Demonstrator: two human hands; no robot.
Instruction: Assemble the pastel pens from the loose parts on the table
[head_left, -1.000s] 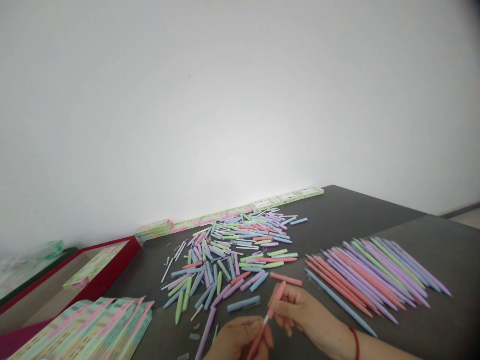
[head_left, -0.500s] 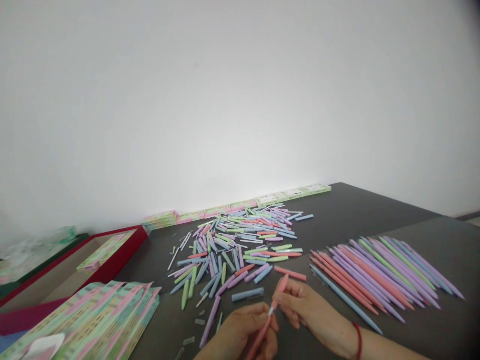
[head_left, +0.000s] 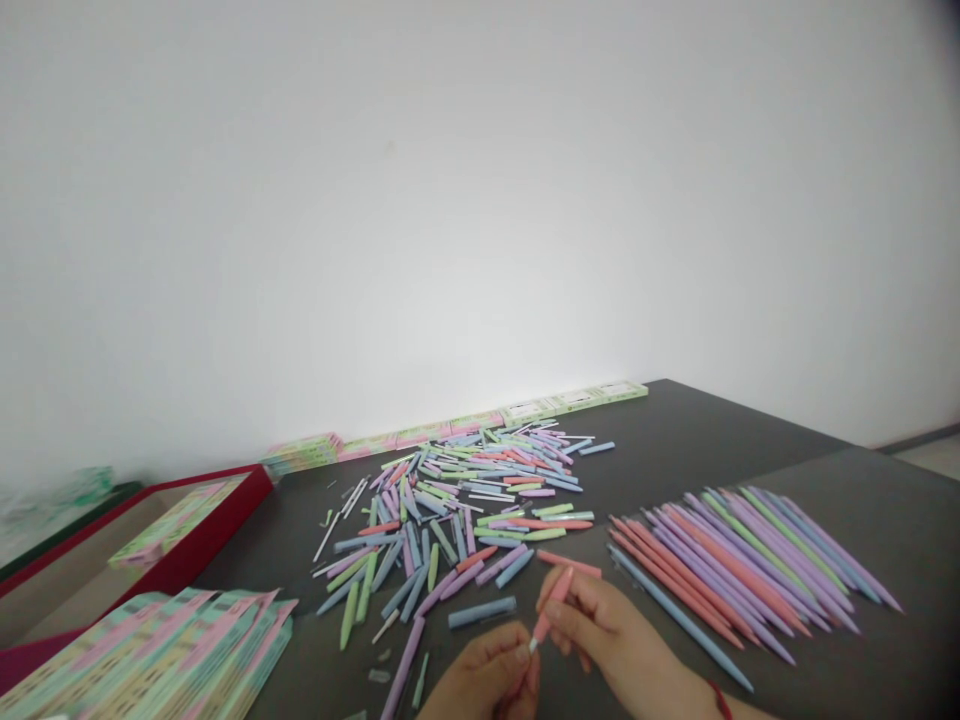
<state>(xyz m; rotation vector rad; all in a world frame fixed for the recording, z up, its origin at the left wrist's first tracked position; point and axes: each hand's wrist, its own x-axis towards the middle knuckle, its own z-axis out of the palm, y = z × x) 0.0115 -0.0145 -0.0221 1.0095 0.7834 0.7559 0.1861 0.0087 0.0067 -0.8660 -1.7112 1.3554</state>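
Coral pen part (head_left: 555, 605) is grasped in the right hand (head_left: 611, 625) over the table (head_left: 570, 690); the left hand (head_left: 484, 675) pinches near its white tip (head_left: 533, 645). Coral barrel, previously visible below, is now largely hidden; closure appears incomplete.

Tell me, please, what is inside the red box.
Printed green and pink packaging lies in the red box, beside bare pale lining; whatever is beneath it is covered. The left end is off-frame.
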